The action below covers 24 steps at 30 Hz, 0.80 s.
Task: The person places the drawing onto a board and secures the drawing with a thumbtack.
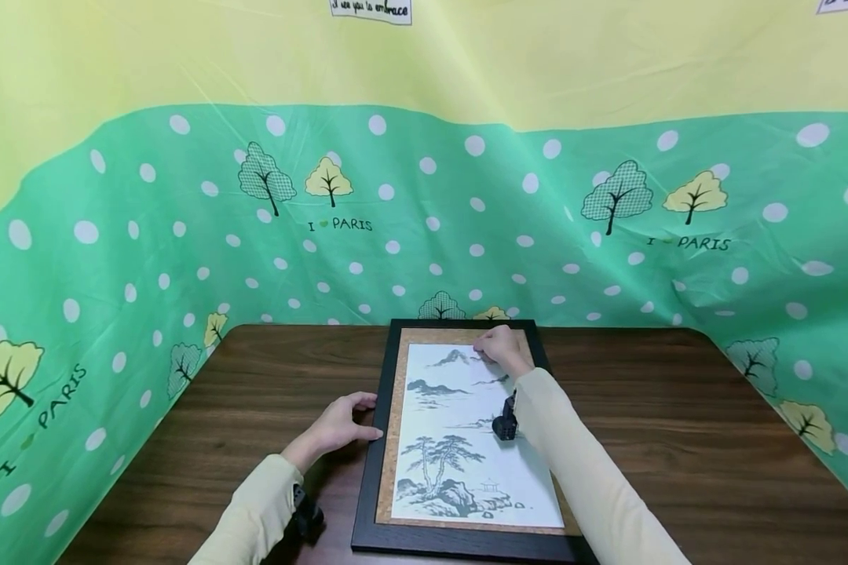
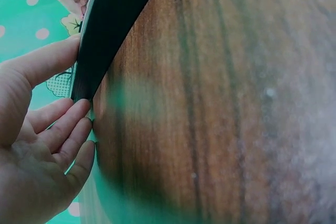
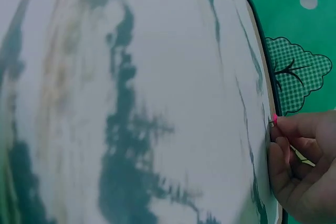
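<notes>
A black-framed cork board lies on the table, its long side running away from me. On the cork is a white sheet with an ink landscape print of pines, rocks and hills. My right hand is over the sheet's far right corner. In the right wrist view its thumb and finger pinch a pink push pin at the paper's edge. My left hand rests against the left side of the black frame, thumb and fingertips touching the frame's edge, fingers fairly straight.
Brown wood-grain table extends on both sides of the board. A green and yellow printed curtain hangs behind the table and along its sides. The frame's far edge reaches the table's back edge.
</notes>
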### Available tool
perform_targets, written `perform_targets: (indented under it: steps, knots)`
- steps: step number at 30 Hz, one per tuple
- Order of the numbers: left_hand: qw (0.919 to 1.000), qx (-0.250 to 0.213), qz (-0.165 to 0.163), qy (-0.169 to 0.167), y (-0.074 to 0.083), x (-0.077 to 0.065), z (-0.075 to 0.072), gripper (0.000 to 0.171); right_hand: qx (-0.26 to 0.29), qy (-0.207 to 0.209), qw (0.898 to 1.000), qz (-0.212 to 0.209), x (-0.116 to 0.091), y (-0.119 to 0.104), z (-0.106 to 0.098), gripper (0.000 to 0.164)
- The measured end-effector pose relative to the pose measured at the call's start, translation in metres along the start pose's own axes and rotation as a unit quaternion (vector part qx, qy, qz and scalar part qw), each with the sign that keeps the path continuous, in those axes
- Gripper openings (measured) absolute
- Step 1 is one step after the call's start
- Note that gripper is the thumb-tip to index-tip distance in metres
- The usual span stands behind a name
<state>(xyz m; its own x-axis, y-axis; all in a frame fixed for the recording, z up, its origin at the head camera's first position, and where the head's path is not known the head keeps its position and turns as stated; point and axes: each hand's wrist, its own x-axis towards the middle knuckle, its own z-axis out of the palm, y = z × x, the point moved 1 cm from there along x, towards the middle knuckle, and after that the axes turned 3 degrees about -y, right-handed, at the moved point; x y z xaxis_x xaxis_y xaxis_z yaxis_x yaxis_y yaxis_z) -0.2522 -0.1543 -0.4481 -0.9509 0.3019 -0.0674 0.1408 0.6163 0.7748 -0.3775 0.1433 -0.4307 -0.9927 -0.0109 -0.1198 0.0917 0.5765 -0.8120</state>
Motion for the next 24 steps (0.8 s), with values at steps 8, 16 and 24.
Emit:
perform_targets:
  steps: [8, 16, 24]
  knots:
    - [0.9999, -0.008, -0.001, 0.007, -0.003, -0.003, -0.002, 0.057, 0.027, 0.033, 0.998, 0.036, 0.002, 0.001, 0.005, 0.012]
    - [0.9998, -0.015, 0.004, 0.008, -0.004, -0.006, -0.004, 0.058, -0.01, 0.076, 0.997, 0.005, -0.001, -0.002, 0.01, 0.014]
    - [0.9998, -0.008, 0.014, -0.007, 0.0, -0.001, 0.0, 0.058, -0.016, 0.036, 0.999, -0.005, 0.0, 0.001, -0.006, 0.017]
